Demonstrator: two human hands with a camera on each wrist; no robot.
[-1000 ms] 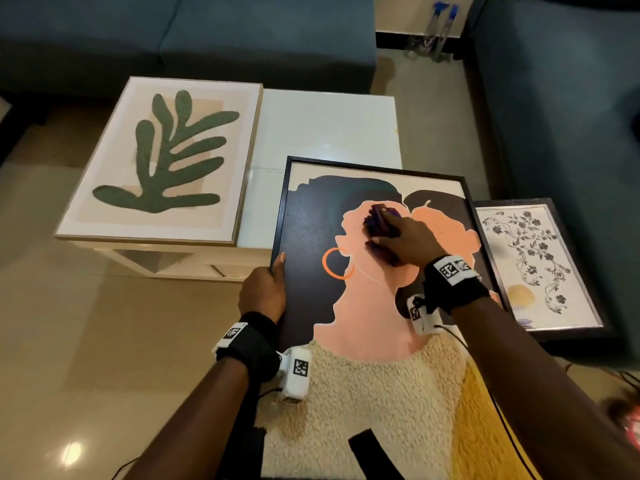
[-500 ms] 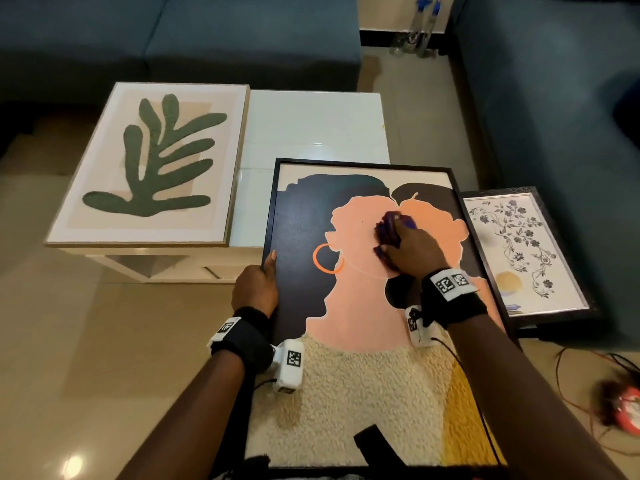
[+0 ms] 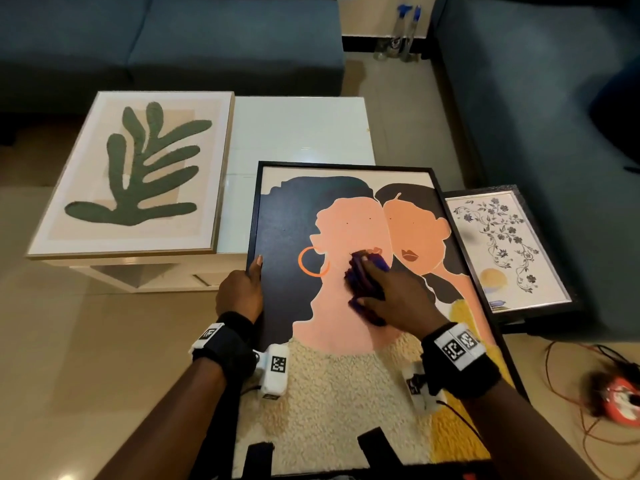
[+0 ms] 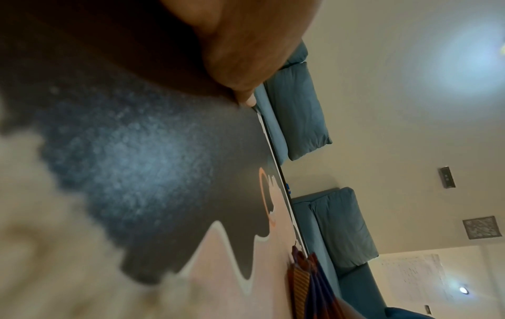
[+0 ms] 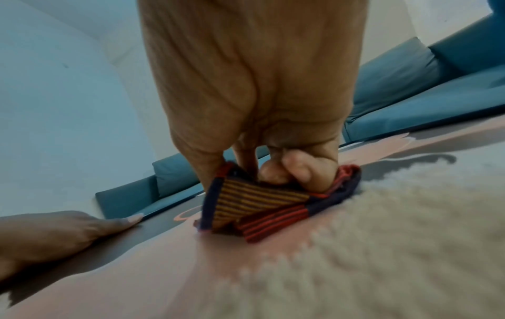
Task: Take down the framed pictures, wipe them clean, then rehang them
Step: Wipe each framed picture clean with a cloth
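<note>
A large black-framed picture of two women lies tilted toward me, its top edge resting on the white table. My left hand grips the frame's left edge, thumb on the front. My right hand presses a bunched striped cloth onto the peach neck area near the orange earring. In the right wrist view the fingers of my right hand curl into the cloth, and my left hand shows at the frame's edge. The left wrist view shows the thumb on the dark part of the picture.
A leaf picture in a light wood frame lies on the table's left half. A floral picture in a dark frame sits right of the large one, by the blue sofa. Another sofa, spray bottles and a red device with cables surround.
My right hand has slid the cloth down the picture, from the faces' upper part to the chin and neck area. My left hand has kept its grip on the frame's edge.
</note>
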